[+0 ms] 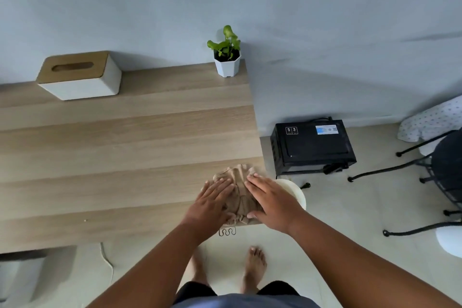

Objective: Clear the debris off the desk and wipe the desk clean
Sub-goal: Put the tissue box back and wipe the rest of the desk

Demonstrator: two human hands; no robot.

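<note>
Both flat: left hand (214, 198) and right hand (271, 201) pressing bunched beige cloth (239, 191) onto desk (125, 147) corner, probably for wiping pressure.

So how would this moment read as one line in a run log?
step: wiping | left hand: flat on cloth | right hand: flat on cloth | place: desk near right corner | crumb left near front edge

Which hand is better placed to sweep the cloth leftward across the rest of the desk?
Probably the left hand. It presses the cloth on its left side, toward the unwiped desk, with a crumb that way. The right hand sits at the desk's right edge, above the white bin.
</note>
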